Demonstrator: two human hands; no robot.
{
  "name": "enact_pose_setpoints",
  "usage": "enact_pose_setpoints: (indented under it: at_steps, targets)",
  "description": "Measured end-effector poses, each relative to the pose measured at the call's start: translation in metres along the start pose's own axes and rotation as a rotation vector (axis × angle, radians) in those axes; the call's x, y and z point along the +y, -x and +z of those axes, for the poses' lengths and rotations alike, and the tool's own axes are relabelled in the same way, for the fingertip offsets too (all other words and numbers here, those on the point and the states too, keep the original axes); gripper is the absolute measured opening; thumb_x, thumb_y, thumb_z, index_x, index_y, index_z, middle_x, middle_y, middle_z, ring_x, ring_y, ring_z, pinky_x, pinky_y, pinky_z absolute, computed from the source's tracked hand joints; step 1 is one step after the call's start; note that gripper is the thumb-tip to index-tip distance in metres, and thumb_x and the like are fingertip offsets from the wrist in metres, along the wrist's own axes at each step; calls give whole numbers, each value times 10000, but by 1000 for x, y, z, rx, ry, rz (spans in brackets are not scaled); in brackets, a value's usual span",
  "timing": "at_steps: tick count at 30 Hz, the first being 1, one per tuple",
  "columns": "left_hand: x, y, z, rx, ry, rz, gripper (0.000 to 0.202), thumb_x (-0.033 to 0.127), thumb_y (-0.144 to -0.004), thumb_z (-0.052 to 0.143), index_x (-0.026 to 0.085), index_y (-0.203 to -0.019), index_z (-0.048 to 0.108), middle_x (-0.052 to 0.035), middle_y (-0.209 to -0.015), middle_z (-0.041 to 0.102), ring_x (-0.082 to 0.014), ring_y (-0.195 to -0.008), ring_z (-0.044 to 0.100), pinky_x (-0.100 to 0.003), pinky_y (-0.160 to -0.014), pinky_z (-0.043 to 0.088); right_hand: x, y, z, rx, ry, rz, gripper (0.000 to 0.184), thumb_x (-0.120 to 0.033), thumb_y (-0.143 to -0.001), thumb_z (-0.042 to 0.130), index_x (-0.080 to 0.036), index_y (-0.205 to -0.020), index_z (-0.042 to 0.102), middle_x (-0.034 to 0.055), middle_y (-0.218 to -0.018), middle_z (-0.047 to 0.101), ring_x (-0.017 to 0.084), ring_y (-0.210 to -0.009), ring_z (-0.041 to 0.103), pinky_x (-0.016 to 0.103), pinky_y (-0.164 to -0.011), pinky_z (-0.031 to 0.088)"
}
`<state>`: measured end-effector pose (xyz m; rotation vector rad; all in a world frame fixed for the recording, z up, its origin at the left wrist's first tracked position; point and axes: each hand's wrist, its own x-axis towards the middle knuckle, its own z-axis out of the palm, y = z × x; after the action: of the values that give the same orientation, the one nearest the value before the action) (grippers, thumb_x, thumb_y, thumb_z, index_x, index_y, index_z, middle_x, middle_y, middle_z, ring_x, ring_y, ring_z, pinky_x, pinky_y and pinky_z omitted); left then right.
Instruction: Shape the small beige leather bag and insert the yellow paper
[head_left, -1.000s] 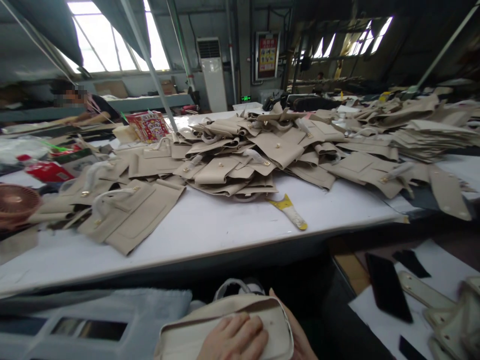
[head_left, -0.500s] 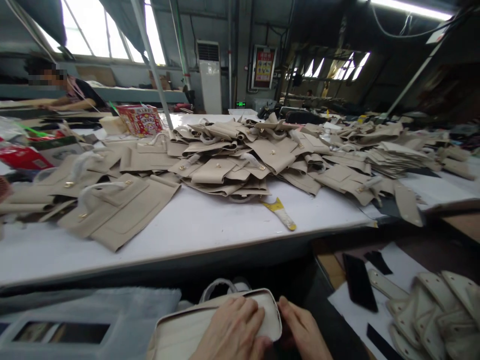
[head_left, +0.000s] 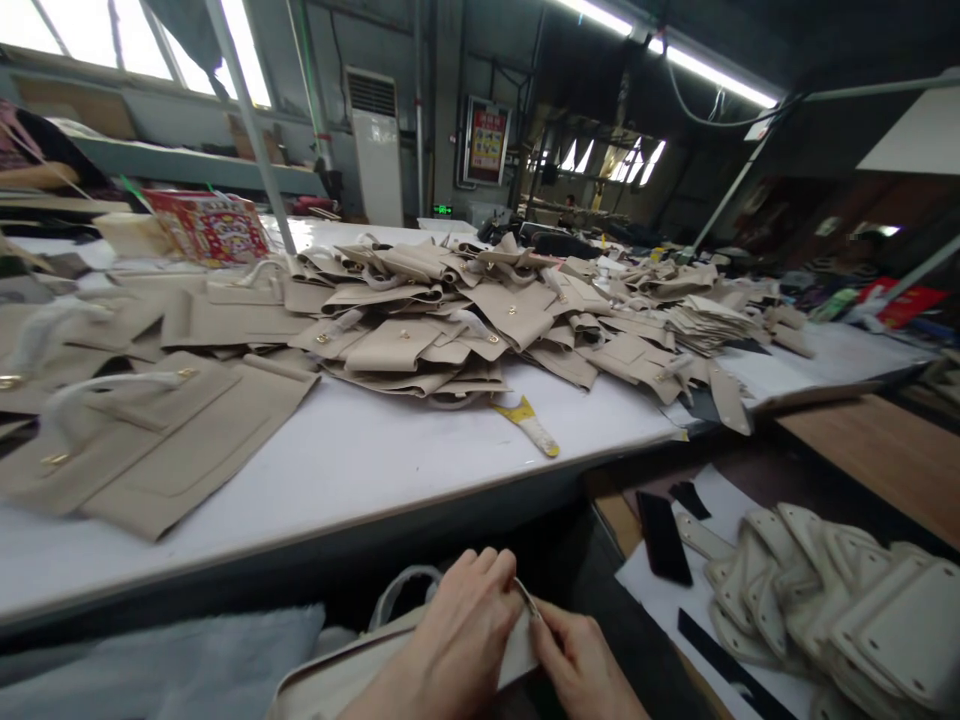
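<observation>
At the bottom of the view my left hand (head_left: 461,640) lies curled over the end of a beige bag piece (head_left: 337,675) with a white loop handle, fingers wrapped over its edge. My right hand (head_left: 581,665) pinches the same edge from the right, thumb and fingers pressed together on it. Both hands meet at the piece's upper right corner. Most of the piece is hidden under my left forearm.
A long white table (head_left: 390,460) carries heaps of beige bag panels (head_left: 420,330) and a yellow-tipped tool (head_left: 529,425). At the lower right lies a stack of rounded beige parts (head_left: 825,600) and black strips (head_left: 664,535). A person's arm shows far left.
The view has swung right and tilted up. My left hand went from lying flat on the piece to curling over its edge, and my right hand came up to pinch that edge.
</observation>
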<state>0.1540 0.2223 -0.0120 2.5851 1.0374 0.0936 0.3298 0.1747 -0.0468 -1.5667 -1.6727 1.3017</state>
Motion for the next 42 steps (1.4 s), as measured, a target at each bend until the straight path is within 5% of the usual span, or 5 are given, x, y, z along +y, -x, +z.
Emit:
enact_pose_setpoints:
  at_steps: [4, 14, 23, 29, 42]
  targets:
    - [-14, -19, -3, 97, 111, -28, 240, 151, -797, 496, 215, -995, 615, -57, -1083, 609, -228, -934, 578, -379, -814, 500, -6, 0, 1, 25, 90, 22, 432, -452, -980, 373, -136, -888, 654, 30, -741, 639, 158, -677, 552, 262, -600, 338]
    - [-41, -41, 5, -57, 320, 86, 276, 174, -736, 528, 263, -885, 742, -2, -899, 689, -182, -818, 647, -274, -755, 505, -6, 2, 4, 80, 76, 44, 539, -563, -954, 380, -150, -1116, 685, 68, -811, 676, 205, -738, 577, 273, -641, 397]
    - [-40, -42, 3, -76, 326, 73, 302, 178, -740, 518, 260, -893, 765, -24, -908, 702, -193, -830, 649, -280, -769, 506, 25, -16, 2, -91, -647, 332, 620, -732, -753, 616, -114, -792, 603, -3, -689, 466, 106, -639, 444, 248, -627, 391]
    - [-42, -42, 7, -95, 351, 74, 335, 185, -748, 518, 264, -953, 771, -35, -959, 736, -213, -859, 676, -303, -805, 524, 20, -18, 7, -101, -520, 276, 559, -708, -811, 562, -171, -715, 441, -42, -674, 317, 83, -610, 249, 237, -547, 186]
    - [-51, -51, 3, -194, 393, 144, 398, 152, -725, 506, 240, -1009, 770, -45, -993, 757, -220, -931, 695, -290, -855, 528, 10, -11, 8, -5, -102, 148, 582, -689, -917, 359, -153, -749, 510, -16, -691, 386, 125, -663, 338, 265, -570, 255]
